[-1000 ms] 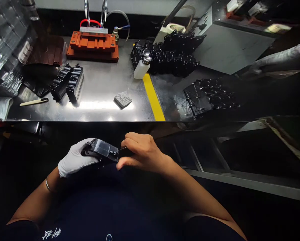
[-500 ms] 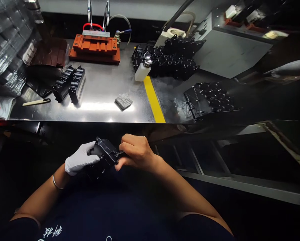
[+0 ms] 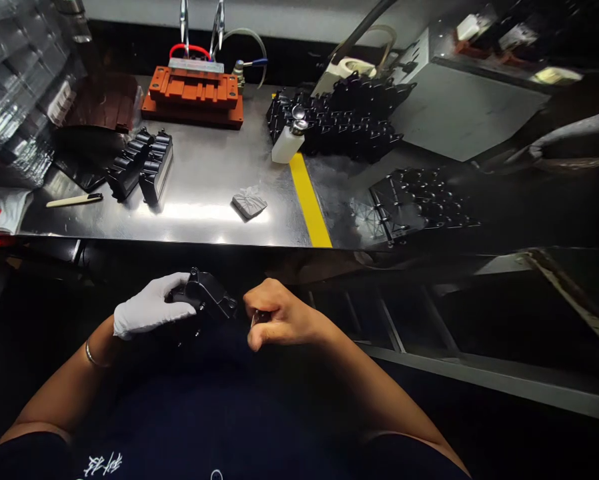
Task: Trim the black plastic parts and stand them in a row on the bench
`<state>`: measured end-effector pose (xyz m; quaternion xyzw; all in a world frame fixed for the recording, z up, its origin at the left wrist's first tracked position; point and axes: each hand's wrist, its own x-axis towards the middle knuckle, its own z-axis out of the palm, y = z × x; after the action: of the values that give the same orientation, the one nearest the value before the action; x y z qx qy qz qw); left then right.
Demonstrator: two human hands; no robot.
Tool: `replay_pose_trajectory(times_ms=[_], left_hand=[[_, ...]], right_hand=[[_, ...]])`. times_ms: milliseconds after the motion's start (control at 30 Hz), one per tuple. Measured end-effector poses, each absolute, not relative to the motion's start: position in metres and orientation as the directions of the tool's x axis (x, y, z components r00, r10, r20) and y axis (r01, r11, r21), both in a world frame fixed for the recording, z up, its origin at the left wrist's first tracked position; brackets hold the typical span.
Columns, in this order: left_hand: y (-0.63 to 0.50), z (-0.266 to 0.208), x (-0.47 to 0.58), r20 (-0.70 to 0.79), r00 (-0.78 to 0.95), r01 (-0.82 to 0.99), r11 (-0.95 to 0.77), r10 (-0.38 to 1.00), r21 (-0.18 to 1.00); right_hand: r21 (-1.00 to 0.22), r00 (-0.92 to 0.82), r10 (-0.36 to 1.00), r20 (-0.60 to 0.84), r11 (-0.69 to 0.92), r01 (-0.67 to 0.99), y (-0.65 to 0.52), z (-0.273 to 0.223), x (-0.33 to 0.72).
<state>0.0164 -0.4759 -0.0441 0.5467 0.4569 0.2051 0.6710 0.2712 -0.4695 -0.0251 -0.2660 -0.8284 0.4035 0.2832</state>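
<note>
My left hand [image 3: 152,308], in a white glove, is closed round a black molded plastic part [image 3: 210,293] below the front edge of the bench. The lower side of the part blends into my dark shirt. My right hand [image 3: 282,313] is bare and closed just to the right of the part, with a gap between them. Between its thumb and curled fingers shows a small dark tool with a thin metallic edge [image 3: 260,318], like a small blade; most of it is hidden in the grip.
On the metal bench [image 3: 204,173] stand two black molded parts [image 3: 154,167], an orange fixture [image 3: 194,90], a white pump bottle [image 3: 288,141] and a grey wrapped block [image 3: 249,202]. A pen-like cutter [image 3: 74,200] lies left. Black parts [image 3: 339,120] pile up beyond the yellow tape [image 3: 309,200].
My right hand has drawn away from the black part to the right, and the tool in it now shows. My left hand has shifted slightly left, still holding the part.
</note>
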Motion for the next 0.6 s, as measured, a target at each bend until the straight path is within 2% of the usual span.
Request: replay_pose_trajectory(times_ms=[100,167,233,267,300,333,367,400,433,500,533,600], left_hand=[[-0.468,-0.032,0.017,-0.37,0.515,0.397,0.168,0.773,0.902],[-0.467,-0.031,0.019,-0.306,0.467,0.448,0.076,0.83,0.891],[-0.47,-0.038,0.021,-0.137,0.209,0.447,0.03,0.968,0.894],[-0.473,-0.043,0.022,-0.03,-0.004,0.417,0.029,1.0,0.909],[-0.476,-0.05,0.022,0.032,-0.219,0.345,0.047,0.975,0.937],[-0.48,-0.056,0.023,0.005,-0.371,0.219,0.082,0.929,0.972],[-0.484,-0.062,0.025,-0.112,-0.418,0.04,0.141,0.902,0.989],[-0.489,-0.068,0.029,-0.275,-0.344,-0.166,0.23,0.898,0.959],[-0.493,-0.072,0.033,-0.421,-0.188,-0.349,0.341,0.887,0.873],[-0.5,-0.075,0.044,-0.562,0.088,-0.559,0.508,0.822,0.656],[-0.502,-0.074,0.05,-0.589,0.128,-0.614,0.531,0.798,0.585],[-0.504,-0.07,0.06,-0.647,0.089,-0.687,0.517,0.758,0.511]], right_hand=[[-0.88,-0.571,0.806,0.155,0.375,0.291,-0.469,-0.031,0.263],[-0.896,-0.531,0.845,0.064,0.283,0.342,-0.47,-0.04,0.256],[-0.932,-0.42,0.908,-0.01,0.143,0.333,-0.472,-0.053,0.254],[-0.953,-0.323,0.945,-0.044,0.058,0.298,-0.473,-0.061,0.254],[-0.97,-0.214,0.974,-0.079,-0.025,0.242,-0.476,-0.07,0.255],[-0.98,-0.112,0.987,-0.114,-0.093,0.174,-0.478,-0.078,0.255],[-0.985,-0.033,0.989,-0.144,-0.14,0.105,-0.482,-0.085,0.255],[-0.984,0.014,0.985,-0.169,-0.17,0.052,-0.485,-0.092,0.252],[-0.983,0.022,0.983,-0.183,-0.183,0.026,-0.489,-0.097,0.248],[-0.984,-0.053,0.984,-0.17,-0.167,0.058,-0.496,-0.101,0.237],[-0.986,-0.098,0.984,-0.151,-0.142,0.085,-0.498,-0.101,0.232],[-0.99,-0.113,0.987,-0.116,-0.106,0.096,-0.5,-0.099,0.224]])
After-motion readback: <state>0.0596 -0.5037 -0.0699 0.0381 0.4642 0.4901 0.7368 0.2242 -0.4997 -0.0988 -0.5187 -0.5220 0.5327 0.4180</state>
